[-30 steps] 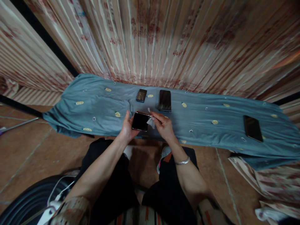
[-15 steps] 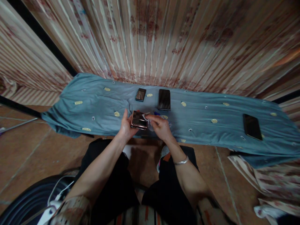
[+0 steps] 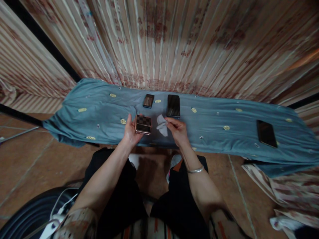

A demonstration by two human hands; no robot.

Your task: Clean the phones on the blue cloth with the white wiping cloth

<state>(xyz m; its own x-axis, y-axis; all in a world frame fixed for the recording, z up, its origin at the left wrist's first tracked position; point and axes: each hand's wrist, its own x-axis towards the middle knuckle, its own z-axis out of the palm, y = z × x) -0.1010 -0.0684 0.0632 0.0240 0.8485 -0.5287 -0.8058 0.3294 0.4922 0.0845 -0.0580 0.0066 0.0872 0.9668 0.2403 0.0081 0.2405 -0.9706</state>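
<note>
From my distant seat I watched the person's left hand (image 3: 131,132) carry a folded phone (image 3: 143,123) above the near edge of the bench, left of the middle. The left grip was narrow around the phone, with the palm beneath it and the thumb raised along its left side. I saw a brown checkered panel on the far part of its upper face, a plain dark strip on the near part, and shiny pinkish edges.

The right hand (image 3: 178,130) was just to the right, its grip pinched on one corner of a white wipe (image 3: 161,125). The wipe hung loosely between the two hands, apart from the phone.

I had a teal cloth (image 3: 209,126) with yellow pineapple prints draped over the bench. On it, beyond the hands, lay a small dark device (image 3: 148,101), and to its right a larger black device (image 3: 173,105), on the far side of the right hand. Well apart toward the right end lay a dark slab (image 3: 266,133), set at a slant.

A striped, patterned curtain (image 3: 159,39) rose along the far side. A silvery bracelet (image 3: 196,170) circled the right wrist, and a ribbed black coil (image 3: 25,205) sat on the floor at near left.
</note>
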